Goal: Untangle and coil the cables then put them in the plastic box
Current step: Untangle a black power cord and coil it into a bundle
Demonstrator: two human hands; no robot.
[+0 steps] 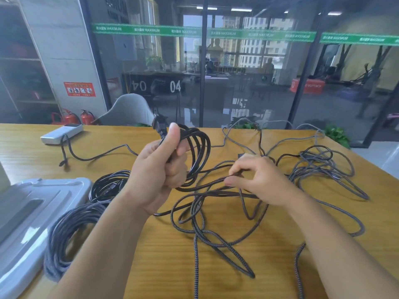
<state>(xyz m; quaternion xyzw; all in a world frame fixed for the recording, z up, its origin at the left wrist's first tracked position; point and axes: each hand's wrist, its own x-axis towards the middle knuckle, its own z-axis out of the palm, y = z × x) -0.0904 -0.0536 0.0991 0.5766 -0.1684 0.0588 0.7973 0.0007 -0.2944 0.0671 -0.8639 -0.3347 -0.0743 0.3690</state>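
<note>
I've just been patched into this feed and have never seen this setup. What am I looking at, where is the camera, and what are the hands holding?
There is no machine here: a person works bare-handed, and the single camera sits on their head, looking down at a wooden table. The left hand grips a partly wound coil of dark cable, its plug sticking up past the thumb. The right hand pinches a loose strand of the same dark cable. Tangled cables sprawl ahead; two finished coils lie beside the plastic box at left.

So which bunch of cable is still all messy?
The grey braided tangle at the table's far right. Its loops sprawl loosely, while the two bundles beside the plastic box lie in neat coils.
</note>
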